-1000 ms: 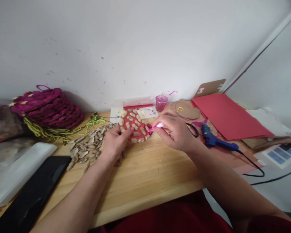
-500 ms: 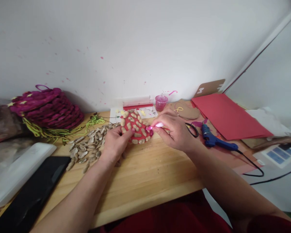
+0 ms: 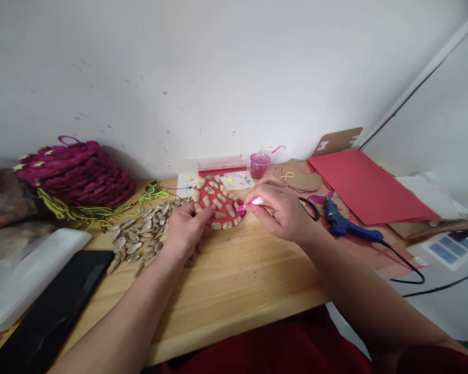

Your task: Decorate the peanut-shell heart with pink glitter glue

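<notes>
A round red disc (image 3: 220, 221) covered with peanut shells is pinched at its left edge by my left hand (image 3: 186, 228), thumb on top. Several shells at the disc's right edge are coated magenta. My right hand (image 3: 280, 209) is closed around a small paintbrush (image 3: 256, 201) with a pale handle. Its magenta tip touches the shells at that right edge. Loose peanut shells (image 3: 146, 234) lie in a heap beside and under my left hand. Behind my right hand stands a clear cup (image 3: 259, 165) with pink paint.
A stack of magenta shell-covered discs (image 3: 81, 174) with green cords stands at the left. Nearer are a white case (image 3: 58, 259) and a black tray-like slab (image 3: 62, 306). At the right lie a blue glue gun (image 3: 347, 226), red sheets (image 3: 370, 187) and cardboard discs (image 3: 300, 176).
The brush tip has shifted slightly down and right along the disc's right edge. The disc has tilted a little in my left hand. Both grips stay the same.
</notes>
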